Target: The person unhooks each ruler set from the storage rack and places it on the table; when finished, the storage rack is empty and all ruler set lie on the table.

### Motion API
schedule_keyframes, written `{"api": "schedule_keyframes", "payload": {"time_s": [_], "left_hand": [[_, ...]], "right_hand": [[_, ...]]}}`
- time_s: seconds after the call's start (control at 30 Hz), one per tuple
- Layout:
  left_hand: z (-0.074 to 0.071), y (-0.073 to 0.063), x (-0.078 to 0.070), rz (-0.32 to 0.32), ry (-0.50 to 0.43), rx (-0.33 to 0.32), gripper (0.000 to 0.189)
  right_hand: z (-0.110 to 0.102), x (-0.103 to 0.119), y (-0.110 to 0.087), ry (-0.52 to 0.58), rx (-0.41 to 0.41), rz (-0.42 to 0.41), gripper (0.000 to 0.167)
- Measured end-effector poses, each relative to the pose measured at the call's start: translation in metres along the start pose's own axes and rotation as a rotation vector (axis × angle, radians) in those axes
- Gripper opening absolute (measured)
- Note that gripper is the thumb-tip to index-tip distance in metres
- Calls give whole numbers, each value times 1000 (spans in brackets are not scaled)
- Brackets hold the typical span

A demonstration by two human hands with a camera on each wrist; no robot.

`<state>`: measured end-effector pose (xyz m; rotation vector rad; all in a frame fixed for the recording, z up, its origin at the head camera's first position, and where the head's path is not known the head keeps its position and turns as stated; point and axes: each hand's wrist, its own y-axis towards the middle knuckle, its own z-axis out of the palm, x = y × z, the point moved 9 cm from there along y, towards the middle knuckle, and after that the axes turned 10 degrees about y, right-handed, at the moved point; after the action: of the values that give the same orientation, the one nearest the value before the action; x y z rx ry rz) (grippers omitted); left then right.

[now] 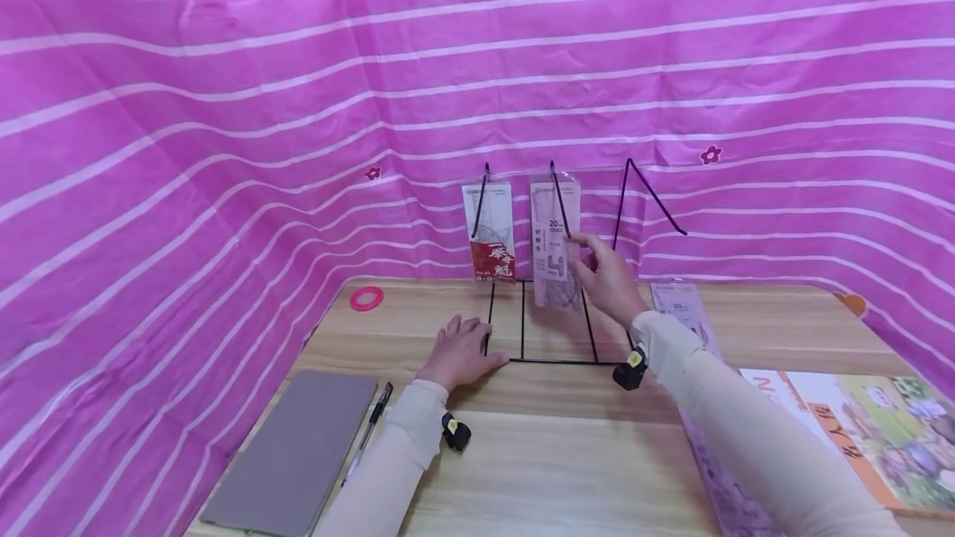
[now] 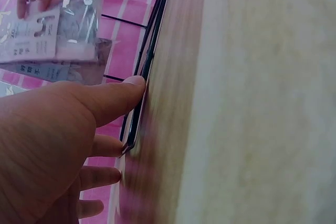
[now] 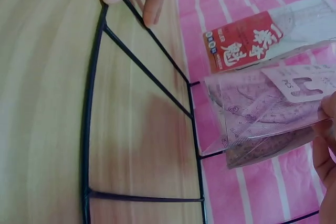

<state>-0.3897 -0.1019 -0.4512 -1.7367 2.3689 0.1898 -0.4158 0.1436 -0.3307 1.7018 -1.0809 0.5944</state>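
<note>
A black wire display rack (image 1: 553, 361) with hooks stands on the table. On its middle hook hangs a clear packet of pink rulers (image 1: 552, 272), with another packet behind it in the right wrist view. My right hand (image 1: 608, 276) pinches this front packet by its right edge, near the hook's tip. A white and red packet (image 1: 490, 230) with Chinese lettering hangs on the left hook. My left hand (image 1: 461, 352) rests on the rack's front left corner. Its thumb (image 2: 123, 95) presses the front bar while the other fingers lie by the side bar.
A pink ring (image 1: 366, 298) lies at the back left. A grey notebook (image 1: 294, 450) and a black pen (image 1: 369, 429) lie left of my left arm. Another pink packet (image 1: 681, 305) lies under my right arm, with an illustrated book (image 1: 888, 437) beyond. Pink striped cloth (image 1: 477, 65) surrounds the table.
</note>
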Motion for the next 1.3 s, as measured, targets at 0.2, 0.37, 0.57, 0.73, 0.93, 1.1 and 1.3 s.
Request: {"api": "schedule_keyframes", "payload": {"time_s": [0.2,0.37,0.57,0.73,0.93,1.1,1.3], "left_hand": [[-2,-1,-1,8,-7,-1,73],[-3,-2,-2,9,-8,1,73],[-4,0,-1,15,2,-8,73],[-3,-1,0,15,6,-17,73],[-2,-3,-2,25,6,-5,73],[-2,-1,-2,29,26,-13,73],[-1,1,0,23,35,1,74]], "right_hand": [[-11,16,-20,-6,17,-8,43],[-21,28,-42,-23,22,-47,41],[-26,39,-71,-31,36,-50,41],[-24,49,-92,-27,59,-51,41],[-27,58,-117,-24,49,-74,42],[-32,68,-137,-23,43,-109,44],[-37,72,-166,33,92,-71,47]]}}
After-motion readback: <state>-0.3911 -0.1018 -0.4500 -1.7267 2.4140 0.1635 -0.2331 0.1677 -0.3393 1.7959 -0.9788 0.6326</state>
